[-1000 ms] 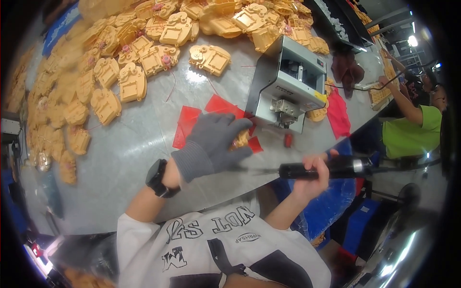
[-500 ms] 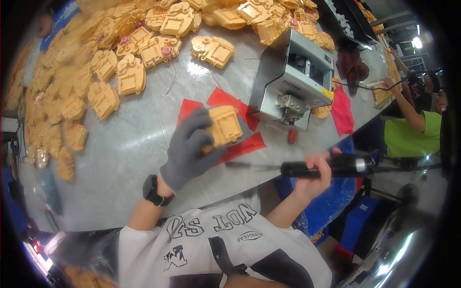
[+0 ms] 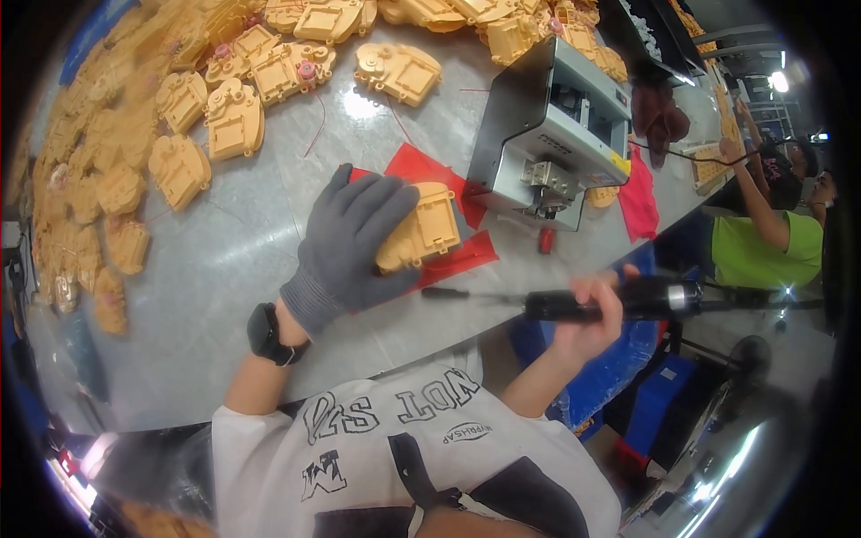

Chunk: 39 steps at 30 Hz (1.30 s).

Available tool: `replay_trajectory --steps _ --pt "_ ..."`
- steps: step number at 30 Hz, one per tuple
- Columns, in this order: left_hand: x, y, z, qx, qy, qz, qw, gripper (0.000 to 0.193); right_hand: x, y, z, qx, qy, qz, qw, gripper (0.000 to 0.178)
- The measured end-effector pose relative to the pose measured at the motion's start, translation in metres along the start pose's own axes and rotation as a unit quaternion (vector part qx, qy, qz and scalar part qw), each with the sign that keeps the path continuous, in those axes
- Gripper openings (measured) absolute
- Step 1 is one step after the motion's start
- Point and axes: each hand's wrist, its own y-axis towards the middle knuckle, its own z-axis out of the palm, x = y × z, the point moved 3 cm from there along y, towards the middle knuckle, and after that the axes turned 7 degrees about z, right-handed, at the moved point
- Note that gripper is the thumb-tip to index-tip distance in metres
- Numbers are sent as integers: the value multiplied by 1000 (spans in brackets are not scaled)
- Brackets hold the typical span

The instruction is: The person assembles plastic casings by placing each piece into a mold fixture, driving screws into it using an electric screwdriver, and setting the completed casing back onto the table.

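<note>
My left hand, in a grey knitted glove, grips the left side of a yellow plastic housing. Its fingers lie along the upper edge and the thumb along the lower one; one finger sticks out away from the part. Under the housing, pieces of red sheet lie on the grey tabletop. Wrapped in my bare right hand is a black electric screwdriver, held level. Its long bit, with a dark tip, points left, just below the housing and apart from it.
A grey and black bench machine stands beyond the red sheets, with a small red object by its base. Many yellow housings pile up at the left and back. A pink cloth hangs by the right edge. Another person in green works at right.
My left hand has shifted its grip and spread more over the housing, which sits slightly farther right and lower. The screwdriver has barely moved.
</note>
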Motion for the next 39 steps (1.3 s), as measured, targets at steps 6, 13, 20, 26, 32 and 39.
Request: replay_trajectory --steps 6,13,20,26,32,39 --pt "4 -9 8 25 72 14 997 71 19 23 35 43 12 -109 993 45" --pt "-7 -35 20 -82 -29 -52 995 78 41 56 91 85 -31 -244 966 41" --pt "-4 -39 34 -121 -34 -73 989 70 21 64 106 65 -146 -189 969 37" --pt "0 -38 28 -101 -36 -80 991 72 21 25 94 200 -46 -105 973 45" --pt "4 -40 28 -126 -71 -59 988 71 12 -4 127 321 -10 -111 941 45" --pt "4 -41 24 -121 -101 -63 985 69 -7 -11 147 318 -81 -112 938 44"
